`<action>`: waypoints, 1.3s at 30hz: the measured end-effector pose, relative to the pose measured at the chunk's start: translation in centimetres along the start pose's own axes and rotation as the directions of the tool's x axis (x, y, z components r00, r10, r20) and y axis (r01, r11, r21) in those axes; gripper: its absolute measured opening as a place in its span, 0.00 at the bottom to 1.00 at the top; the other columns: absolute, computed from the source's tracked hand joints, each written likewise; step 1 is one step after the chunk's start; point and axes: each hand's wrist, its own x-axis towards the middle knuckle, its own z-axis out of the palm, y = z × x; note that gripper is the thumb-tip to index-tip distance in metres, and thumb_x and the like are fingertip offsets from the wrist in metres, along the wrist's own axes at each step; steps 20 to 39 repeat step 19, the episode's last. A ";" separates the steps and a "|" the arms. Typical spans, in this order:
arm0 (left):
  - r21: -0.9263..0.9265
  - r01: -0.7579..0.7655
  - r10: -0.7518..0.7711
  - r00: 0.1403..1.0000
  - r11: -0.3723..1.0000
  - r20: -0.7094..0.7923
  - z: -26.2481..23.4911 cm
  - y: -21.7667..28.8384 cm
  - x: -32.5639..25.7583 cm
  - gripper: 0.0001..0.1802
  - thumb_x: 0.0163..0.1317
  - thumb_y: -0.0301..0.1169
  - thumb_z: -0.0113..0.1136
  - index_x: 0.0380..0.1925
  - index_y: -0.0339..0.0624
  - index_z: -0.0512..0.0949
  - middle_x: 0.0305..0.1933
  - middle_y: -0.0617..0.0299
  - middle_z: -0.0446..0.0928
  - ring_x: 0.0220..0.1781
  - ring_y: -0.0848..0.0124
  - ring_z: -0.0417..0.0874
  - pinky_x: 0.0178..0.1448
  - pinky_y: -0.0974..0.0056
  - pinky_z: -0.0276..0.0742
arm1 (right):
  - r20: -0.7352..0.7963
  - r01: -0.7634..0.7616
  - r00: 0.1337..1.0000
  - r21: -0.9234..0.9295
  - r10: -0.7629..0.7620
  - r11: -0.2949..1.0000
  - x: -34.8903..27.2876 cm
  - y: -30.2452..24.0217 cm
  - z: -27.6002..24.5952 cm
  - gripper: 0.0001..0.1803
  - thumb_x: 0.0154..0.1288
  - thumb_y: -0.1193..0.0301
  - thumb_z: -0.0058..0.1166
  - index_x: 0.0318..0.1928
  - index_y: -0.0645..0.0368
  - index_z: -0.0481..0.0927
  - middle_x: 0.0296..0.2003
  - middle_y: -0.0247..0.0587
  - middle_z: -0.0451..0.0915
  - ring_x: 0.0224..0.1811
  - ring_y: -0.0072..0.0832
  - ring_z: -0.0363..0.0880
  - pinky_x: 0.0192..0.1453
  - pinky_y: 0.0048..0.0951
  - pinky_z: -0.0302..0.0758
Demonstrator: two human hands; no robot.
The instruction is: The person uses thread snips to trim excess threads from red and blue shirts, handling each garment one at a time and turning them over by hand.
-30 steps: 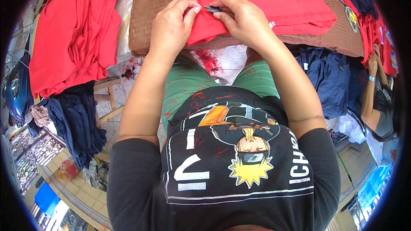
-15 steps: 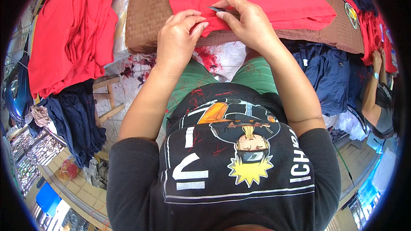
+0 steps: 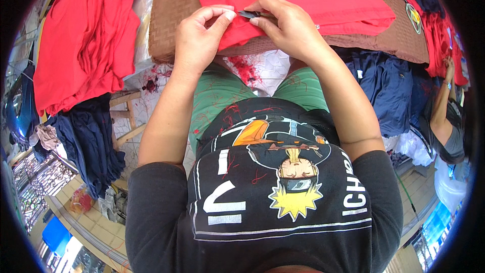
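Observation:
My right hand (image 3: 292, 24) is closed around small dark thread snips (image 3: 248, 14), whose blades point left toward my other hand. Thumb and index finger of my left hand (image 3: 201, 38) press together just left of the blade tips. Whatever is in that pinch, perhaps a thread, is too small to make out. Below both hands a red garment (image 3: 313, 0) lies spread over the brown textured cloth (image 3: 174, 15) of the work surface. Its near edge hangs toward my lap.
A pile of red garments (image 3: 88, 35) with white tags lies at the left, dark blue clothing (image 3: 86, 141) beneath it. More dark blue clothing (image 3: 381, 88) hangs at the right. Red thread scraps (image 3: 246, 71) litter the floor. At far right, a co-worker's arm (image 3: 444, 106) reaches toward red cloth.
My left hand has shifted slightly left and up, off the garment's edge, still pinched. The snips have turned and show more of their blades. The co-worker's arms have moved.

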 end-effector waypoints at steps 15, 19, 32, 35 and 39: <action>0.268 -0.457 0.426 0.889 0.848 0.166 -5.1 5.8 -0.8 0.13 0.57 0.38 0.64 0.36 0.41 0.80 0.44 0.58 0.79 0.50 0.62 0.77 0.59 0.60 0.65 | -0.123 -0.194 0.973 0.031 0.196 0.981 0.6 -2.0 -4.8 0.09 0.66 0.68 0.56 0.43 0.59 0.79 0.35 0.37 0.80 0.33 0.24 0.75 0.40 0.25 0.73; 0.732 -0.381 0.162 0.921 0.564 0.355 -2.2 0.8 -2.0 0.34 0.47 0.42 0.71 0.56 0.52 0.71 0.62 0.59 0.67 0.65 0.58 0.65 0.67 0.48 0.58 | -0.075 -0.141 0.987 0.013 0.142 0.990 -0.4 -0.6 -4.7 0.18 0.59 0.65 0.64 0.48 0.58 0.79 0.37 0.38 0.81 0.35 0.19 0.76 0.42 0.22 0.73; 0.732 -0.381 0.162 0.921 0.564 0.355 -2.2 0.8 -2.0 0.34 0.47 0.42 0.71 0.56 0.52 0.71 0.62 0.59 0.67 0.65 0.58 0.65 0.67 0.48 0.58 | -0.075 -0.141 0.987 0.013 0.142 0.990 -0.4 -0.6 -4.7 0.18 0.59 0.65 0.64 0.48 0.58 0.79 0.37 0.38 0.81 0.35 0.19 0.76 0.42 0.22 0.73; 0.732 -0.381 0.162 0.921 0.564 0.355 -2.2 0.8 -2.0 0.34 0.47 0.42 0.71 0.56 0.52 0.71 0.62 0.59 0.67 0.65 0.58 0.65 0.67 0.48 0.58 | -0.075 -0.141 0.987 0.013 0.142 0.990 -0.4 -0.6 -4.7 0.18 0.59 0.65 0.64 0.48 0.58 0.79 0.37 0.38 0.81 0.35 0.19 0.76 0.42 0.22 0.73; 0.732 -0.381 0.162 0.921 0.564 0.355 -2.2 0.8 -2.0 0.34 0.47 0.42 0.71 0.56 0.52 0.71 0.62 0.59 0.67 0.65 0.58 0.65 0.67 0.48 0.58 | -0.075 -0.141 0.987 0.013 0.142 0.990 -0.4 -0.6 -4.7 0.18 0.59 0.65 0.64 0.48 0.58 0.79 0.37 0.38 0.81 0.35 0.19 0.76 0.42 0.22 0.73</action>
